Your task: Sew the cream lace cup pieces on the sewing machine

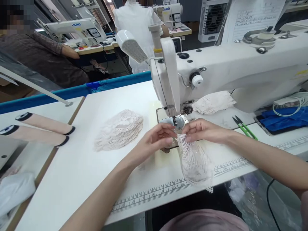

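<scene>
My right hand (201,130) pinches the upper end of a white lace piece (195,162) between thumb and fingers, just in front of the sewing machine's needle area (176,121). The lace hangs toward me across the table's front ruler, its scalloped tip past the edge. On the other side of the needle, my left hand (158,136) is curved with thumb and fingers apart, its fingertips beside the lace's top edge. Nothing is visible between them. A stack of similar lace pieces (120,130) lies to the left, and another lace piece (214,102) rests behind the needle, under the machine arm.
Green thread snips (245,128) lie at right, near a tray with blue cloth (286,115). Two thread cones (45,123) lie at far left. The machine head (216,64) overhangs the table. Two people sit beyond the blue edge (120,81), near other sewing machines (77,30).
</scene>
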`<state>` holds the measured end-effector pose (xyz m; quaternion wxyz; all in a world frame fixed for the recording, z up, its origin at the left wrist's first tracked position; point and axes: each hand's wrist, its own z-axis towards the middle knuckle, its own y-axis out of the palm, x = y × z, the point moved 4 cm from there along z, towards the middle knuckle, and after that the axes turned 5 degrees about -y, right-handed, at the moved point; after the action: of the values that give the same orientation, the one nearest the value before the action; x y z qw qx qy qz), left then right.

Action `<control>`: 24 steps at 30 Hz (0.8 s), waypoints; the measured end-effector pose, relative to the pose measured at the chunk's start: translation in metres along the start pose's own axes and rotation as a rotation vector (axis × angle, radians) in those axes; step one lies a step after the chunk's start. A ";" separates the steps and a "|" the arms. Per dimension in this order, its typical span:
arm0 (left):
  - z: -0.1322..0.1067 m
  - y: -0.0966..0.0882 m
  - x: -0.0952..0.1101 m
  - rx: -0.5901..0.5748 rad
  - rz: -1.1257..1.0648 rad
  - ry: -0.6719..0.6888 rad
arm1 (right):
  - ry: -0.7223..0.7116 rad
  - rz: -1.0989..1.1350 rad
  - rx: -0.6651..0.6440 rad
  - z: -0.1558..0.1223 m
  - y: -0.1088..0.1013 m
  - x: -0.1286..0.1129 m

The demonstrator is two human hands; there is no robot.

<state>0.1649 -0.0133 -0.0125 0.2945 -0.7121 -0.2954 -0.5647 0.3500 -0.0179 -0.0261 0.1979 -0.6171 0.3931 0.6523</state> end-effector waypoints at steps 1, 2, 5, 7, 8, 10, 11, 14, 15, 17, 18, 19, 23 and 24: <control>0.000 0.005 -0.002 -0.035 0.063 -0.040 | -0.011 0.009 -0.007 0.000 0.001 0.000; 0.000 0.009 -0.004 -0.064 0.122 -0.068 | -0.020 0.025 -0.014 0.000 0.001 -0.001; 0.000 0.015 -0.004 -0.067 0.220 -0.049 | -0.010 0.073 -0.028 0.000 0.001 -0.002; -0.001 0.015 -0.002 -0.050 0.186 -0.023 | 0.000 0.073 -0.024 0.000 -0.001 -0.003; -0.001 0.015 -0.002 -0.049 0.149 -0.024 | -0.001 0.064 -0.024 0.000 -0.002 -0.003; -0.003 0.013 -0.003 -0.050 0.058 -0.052 | -0.016 0.040 -0.028 0.000 -0.005 -0.004; -0.003 0.012 -0.004 -0.041 0.012 -0.068 | -0.022 0.026 -0.034 0.000 -0.006 -0.004; -0.005 0.011 -0.005 0.007 -0.068 -0.072 | -0.026 -0.062 -0.067 0.000 -0.007 -0.002; -0.005 0.012 -0.005 0.015 -0.064 -0.066 | -0.028 -0.100 -0.070 0.000 -0.006 -0.002; -0.006 0.015 -0.004 0.017 -0.026 -0.053 | -0.048 -0.175 -0.062 0.000 -0.003 -0.002; -0.006 0.017 -0.003 0.020 0.003 -0.046 | -0.065 -0.204 -0.054 0.000 -0.001 -0.003; -0.005 0.018 -0.002 0.027 0.031 -0.034 | -0.086 -0.224 -0.047 0.000 0.001 -0.004; -0.004 0.023 0.002 0.022 0.097 -0.002 | -0.156 -0.256 -0.041 0.002 0.009 -0.006; -0.004 0.023 0.003 0.014 0.097 -0.010 | -0.166 -0.257 -0.034 0.003 0.009 -0.005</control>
<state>0.1801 -0.0316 -0.0112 0.3251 -0.7264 -0.2659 -0.5440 0.3426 -0.0203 -0.0191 0.3009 -0.6097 0.2821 0.6769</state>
